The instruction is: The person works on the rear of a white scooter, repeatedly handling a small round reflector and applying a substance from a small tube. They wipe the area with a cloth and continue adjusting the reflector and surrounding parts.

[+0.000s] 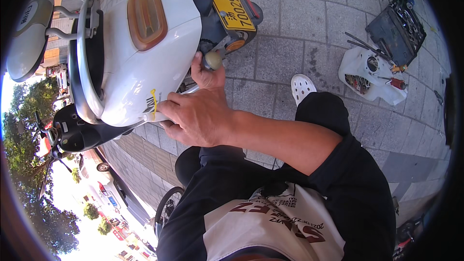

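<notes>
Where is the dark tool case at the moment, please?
In the head view, the dark tool case lies on the paving at the upper right, just beyond the white plastic container and well to the right of the white scooter.

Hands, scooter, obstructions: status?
Left hand by round tan knob; right hand at white scooter. Right forearm partly blocks view of left arm. Dark tool case off right, on paving.

White scooter (176,24), perhaps dark-grey toolbox (390,30)

One white scooter (140,75), one toolbox (386,31)
</notes>
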A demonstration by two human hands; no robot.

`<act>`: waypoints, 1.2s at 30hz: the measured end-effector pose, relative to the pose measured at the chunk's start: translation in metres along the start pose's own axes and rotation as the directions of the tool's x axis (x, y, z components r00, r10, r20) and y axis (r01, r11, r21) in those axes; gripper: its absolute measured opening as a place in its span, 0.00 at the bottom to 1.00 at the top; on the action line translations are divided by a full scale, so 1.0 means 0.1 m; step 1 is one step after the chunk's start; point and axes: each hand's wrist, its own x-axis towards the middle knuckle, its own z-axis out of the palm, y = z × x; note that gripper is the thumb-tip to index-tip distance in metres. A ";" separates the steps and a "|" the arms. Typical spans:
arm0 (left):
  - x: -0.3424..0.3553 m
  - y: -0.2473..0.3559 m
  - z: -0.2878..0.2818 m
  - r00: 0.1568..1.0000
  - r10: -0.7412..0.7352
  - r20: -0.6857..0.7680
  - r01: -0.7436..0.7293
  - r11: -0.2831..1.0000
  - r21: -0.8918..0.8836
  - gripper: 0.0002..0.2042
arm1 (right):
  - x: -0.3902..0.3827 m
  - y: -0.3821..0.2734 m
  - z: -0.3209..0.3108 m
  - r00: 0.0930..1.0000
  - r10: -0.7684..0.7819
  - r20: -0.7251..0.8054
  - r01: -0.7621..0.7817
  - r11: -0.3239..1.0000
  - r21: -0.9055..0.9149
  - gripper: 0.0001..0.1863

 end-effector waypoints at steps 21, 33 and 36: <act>-0.01 0.03 0.03 1.000 -0.012 -0.013 0.013 0.998 0.055 0.24 | 0.01 -0.05 -0.07 0.997 0.033 0.073 -0.036 0.999 0.032 0.18; -0.02 0.05 0.01 1.000 -0.014 -0.001 0.014 0.998 0.065 0.24 | 0.02 -0.08 -0.09 0.993 0.064 0.099 -0.070 0.996 0.048 0.18; -0.01 0.04 -0.04 1.000 -0.019 0.016 0.018 0.998 0.058 0.25 | 0.02 -0.07 -0.08 0.993 0.065 0.097 -0.070 0.997 0.043 0.18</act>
